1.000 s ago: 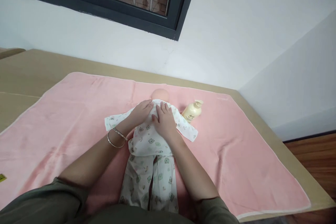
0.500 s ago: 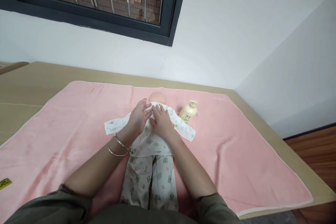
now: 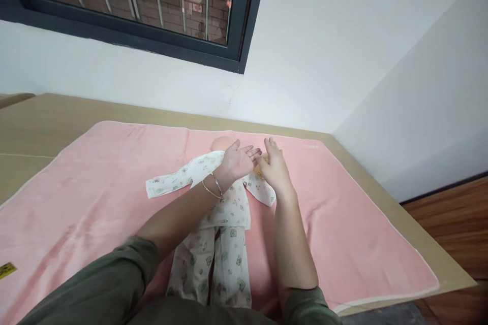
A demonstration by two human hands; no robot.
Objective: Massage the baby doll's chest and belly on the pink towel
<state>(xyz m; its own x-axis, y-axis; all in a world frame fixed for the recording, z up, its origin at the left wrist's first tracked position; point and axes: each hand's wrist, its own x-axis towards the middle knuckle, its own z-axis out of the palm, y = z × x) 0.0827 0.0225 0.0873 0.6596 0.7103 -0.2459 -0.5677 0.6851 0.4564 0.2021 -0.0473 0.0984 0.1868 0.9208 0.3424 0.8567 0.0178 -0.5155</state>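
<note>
The baby doll (image 3: 219, 203), in its printed sleepsuit, lies face-up on the pink towel (image 3: 95, 188) spread over the worktop (image 3: 41, 117), head toward the wall, laid flat so both hands can work above it. The left hand (image 3: 237, 161) hovers palm-up over its chest, fingers spread and empty. The right hand (image 3: 275, 167) reaches just past the doll's shoulder, fingers loosely extended over a yellowish bottle (image 3: 258, 169) it mostly hides; whether it grips it, I cannot tell.

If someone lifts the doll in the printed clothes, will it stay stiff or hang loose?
The doll would probably sag: its printed sleeve and trouser legs lie flat and wrinkled on the pink towel. It looks light for its size. The round head might tip back.
</note>
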